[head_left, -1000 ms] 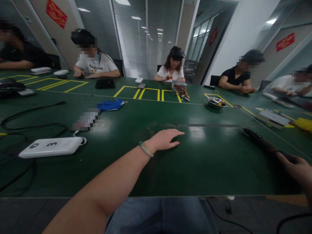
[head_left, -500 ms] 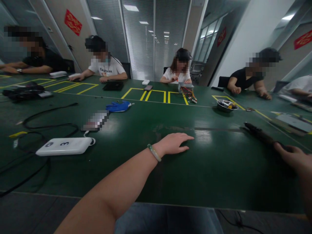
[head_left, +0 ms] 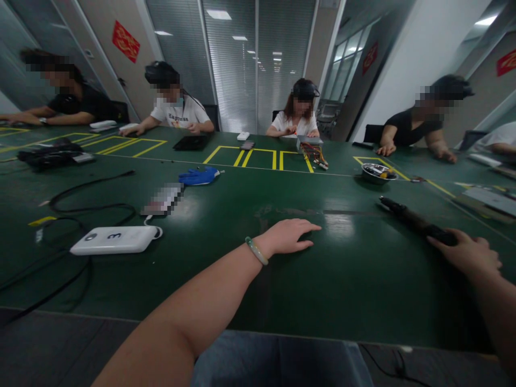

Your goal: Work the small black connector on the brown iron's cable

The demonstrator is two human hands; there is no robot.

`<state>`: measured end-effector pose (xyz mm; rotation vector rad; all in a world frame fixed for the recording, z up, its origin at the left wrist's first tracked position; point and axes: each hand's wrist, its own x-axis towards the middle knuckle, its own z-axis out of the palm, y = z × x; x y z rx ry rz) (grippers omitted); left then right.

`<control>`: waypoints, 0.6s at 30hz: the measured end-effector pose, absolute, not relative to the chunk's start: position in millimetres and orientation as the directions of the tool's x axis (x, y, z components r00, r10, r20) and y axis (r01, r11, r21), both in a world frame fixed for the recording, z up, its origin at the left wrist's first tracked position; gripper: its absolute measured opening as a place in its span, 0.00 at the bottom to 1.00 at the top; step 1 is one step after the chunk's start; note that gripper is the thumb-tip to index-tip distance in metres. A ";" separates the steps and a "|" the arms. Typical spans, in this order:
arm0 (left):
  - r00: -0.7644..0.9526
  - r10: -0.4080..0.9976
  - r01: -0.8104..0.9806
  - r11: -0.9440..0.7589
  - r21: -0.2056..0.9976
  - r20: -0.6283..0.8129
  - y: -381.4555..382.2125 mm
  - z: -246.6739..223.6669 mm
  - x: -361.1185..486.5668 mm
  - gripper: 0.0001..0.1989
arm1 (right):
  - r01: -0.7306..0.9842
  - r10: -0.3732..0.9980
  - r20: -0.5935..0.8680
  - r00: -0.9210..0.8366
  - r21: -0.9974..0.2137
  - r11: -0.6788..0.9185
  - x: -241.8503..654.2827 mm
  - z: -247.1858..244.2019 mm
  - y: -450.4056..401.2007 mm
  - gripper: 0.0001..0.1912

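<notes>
My left hand (head_left: 291, 236) lies palm down on the green table (head_left: 330, 285), fingers stretched out and holding nothing. A green and white bangle (head_left: 256, 251) circles that wrist. Over at the right, my right hand (head_left: 470, 255) is closed around the near end of a long black stick-shaped object (head_left: 415, 223). The object slants away toward the far left, with a narrower tip and a thicker, dull middle. It resembles a folded umbrella, but its kind is not clear. Part of its near end is covered by my fingers.
To the left are a white power bank (head_left: 115, 240) cabled to a phone (head_left: 163, 199), a blue glove (head_left: 199, 176) and black cables (head_left: 92, 207). Beyond stand a metal bowl (head_left: 379, 173) and a grey box with coloured wires (head_left: 314, 150). Several people sit opposite.
My right hand has moved left with the black object, bringing more of both into view. My left hand stays put on the table.
</notes>
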<state>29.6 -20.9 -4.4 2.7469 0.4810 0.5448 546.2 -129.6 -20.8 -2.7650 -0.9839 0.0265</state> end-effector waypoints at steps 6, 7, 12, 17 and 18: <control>0.877 0.370 0.256 -0.899 0.355 0.306 -18.1 -7.2 30.1 0.25 | 0.734 0.739 0.038 0.673 -0.152 -0.661 501.4 -18.1 -106.1 0.40; 0.878 0.368 0.254 -0.900 0.353 0.306 -18.1 -7.2 30.2 0.25 | 0.748 0.749 0.059 0.660 -0.145 -0.647 491.7 -19.3 -98.1 0.38; 0.874 0.359 0.247 -0.908 0.337 0.326 -19.5 -4.7 30.4 0.24 | 0.848 0.835 0.148 0.530 -0.107 -0.519 428.3 -25.8 -48.5 0.30; 0.817 0.384 0.276 -0.915 0.293 0.431 -22.8 2.6 29.9 0.22 | 0.937 0.914 0.213 0.346 -0.122 -0.326 345.4 -26.9 -4.9 0.30; 0.791 0.407 0.302 -0.909 0.287 0.457 -23.2 4.0 29.6 0.22 | 0.954 0.927 0.228 0.296 -0.122 -0.275 328.0 -26.7 1.2 0.29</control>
